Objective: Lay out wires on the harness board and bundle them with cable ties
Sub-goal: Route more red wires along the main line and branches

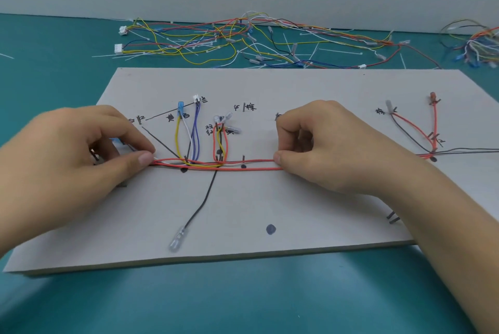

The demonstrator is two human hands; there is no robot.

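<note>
Head view, the only one we have. The harness board (297,212) lies flat on the teal surface (243,301), and both hands are down on it. The left hand (81,150) has its grip closed, thumb and forefinger pinching the red wires (251,168) at the left end of the main run. The right hand (324,150) does the same at the other end, thumb tip pressed against the forefinger with the wires between them. Between the two pinches the red strands lie nearly straight along the drawn trunk line. That looks like the point: draw them taut and parallel so they sit together for a tie.

The yellow, white and blue branch wires (189,139) climb from the trunk to a blue connector (180,106) and a white connector (196,98) beside handwritten labels, each parked at its marked station. A black wire (199,206) drops toward the near edge and ends in a clear terminal (176,239). Far right, a red branch (434,123) rises to its own mark.

Behind the board lies a tangle of loose wires (229,41), with white cable ties (337,51) scattered among them. No tie is on the trunk that I can see, so bundling looks yet to come.
</note>
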